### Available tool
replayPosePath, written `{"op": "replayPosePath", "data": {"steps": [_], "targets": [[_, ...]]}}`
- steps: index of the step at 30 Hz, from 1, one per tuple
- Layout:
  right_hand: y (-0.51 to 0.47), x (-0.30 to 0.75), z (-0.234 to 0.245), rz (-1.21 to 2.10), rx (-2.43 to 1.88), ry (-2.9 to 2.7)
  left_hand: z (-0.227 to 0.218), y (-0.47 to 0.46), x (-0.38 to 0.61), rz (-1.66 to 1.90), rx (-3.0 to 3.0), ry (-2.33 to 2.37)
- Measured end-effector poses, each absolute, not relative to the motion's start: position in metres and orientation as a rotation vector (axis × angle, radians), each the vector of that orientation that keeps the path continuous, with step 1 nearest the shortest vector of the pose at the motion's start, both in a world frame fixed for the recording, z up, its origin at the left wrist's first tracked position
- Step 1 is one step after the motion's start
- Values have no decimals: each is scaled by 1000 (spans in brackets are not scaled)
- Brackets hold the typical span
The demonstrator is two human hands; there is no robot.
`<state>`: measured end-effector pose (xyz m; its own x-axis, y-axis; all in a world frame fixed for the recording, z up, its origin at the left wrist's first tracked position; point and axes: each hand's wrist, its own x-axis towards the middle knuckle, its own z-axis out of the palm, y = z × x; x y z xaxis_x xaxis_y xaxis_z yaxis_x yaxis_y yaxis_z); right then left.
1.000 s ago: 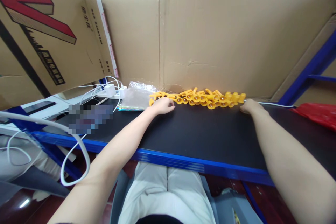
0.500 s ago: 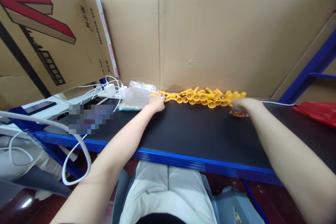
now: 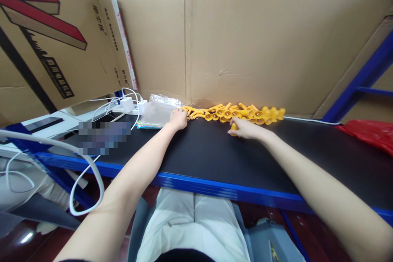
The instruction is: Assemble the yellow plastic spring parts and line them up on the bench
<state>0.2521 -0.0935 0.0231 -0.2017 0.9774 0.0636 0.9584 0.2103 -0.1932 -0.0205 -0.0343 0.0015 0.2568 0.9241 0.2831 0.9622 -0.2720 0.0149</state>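
A long row of yellow trumpet-shaped plastic pieces lies along the cardboard at the back of the black tabletop. Several round cup ends face me, and thin forked ends stick out toward the left. My left hand is closed at the left end of the row, its fingers around a yellow piece whose tip just shows; the rest is hidden. In front of the row's middle, my right hand grips a single yellow trumpet-shaped piece just above the tabletop.
Clear plastic bags lie left of my left hand. Further left are white chargers with cables and a blurred-out item. A red plastic bag sits at the right. Tall cardboard closes the back.
My right hand has swung left from the row's right end to the front of its middle, carrying a yellow piece. My left hand stays at the left end, nearly unmoved.
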Motion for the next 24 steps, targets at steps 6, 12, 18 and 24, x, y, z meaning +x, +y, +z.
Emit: {"op": "replayPosePath", "data": {"steps": [6, 12, 18, 24], "targets": [[-87, 261, 5, 304, -1681, -2241, -7, -21, -31, -409, -2456, -1942], [-80, 265, -3, 78, -1540, -2264, -13, -8, -41, -467, -2428, -1885], [-77, 269, -4, -133, -1401, -2342, -7, -11, -40, -663, -2331, -1914], [-77, 269, -3, -157, -1275, -2359, 3, -14, -32, -1252, -2263, -1848]]}}
